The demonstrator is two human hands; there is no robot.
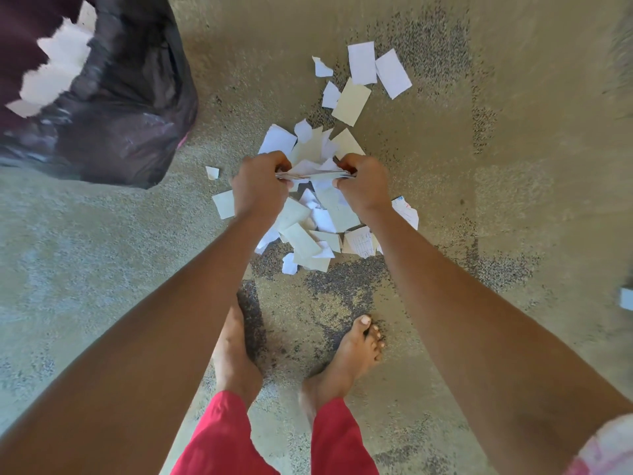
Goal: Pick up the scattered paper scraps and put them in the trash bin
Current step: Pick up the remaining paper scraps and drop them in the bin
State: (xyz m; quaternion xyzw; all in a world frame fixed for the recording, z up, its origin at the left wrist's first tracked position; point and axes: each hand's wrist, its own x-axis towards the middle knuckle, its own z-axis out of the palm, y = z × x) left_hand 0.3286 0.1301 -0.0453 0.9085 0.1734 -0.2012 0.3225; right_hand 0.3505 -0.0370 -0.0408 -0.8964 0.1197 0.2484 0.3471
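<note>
We held a flat bundle of scraps (315, 173) w/ both hands: left hand (258, 186) curled round its 9 o'clock end, right hand (363, 186) pinching the 3 o'clock end. Under it, more paper scraps (310, 240) lay heaped on the speckled floor (445, 234), w/ a few loose ones (363, 63) out at 12 o'clock and a small bit (212, 173) at 9. The trash bin (137, 125), lined w/ a black bag, stood at 10 o'clock, apart from the heap, white scraps (58, 70) already inside. Our bare feet (346, 358) were at 6 o'clock.
</note>
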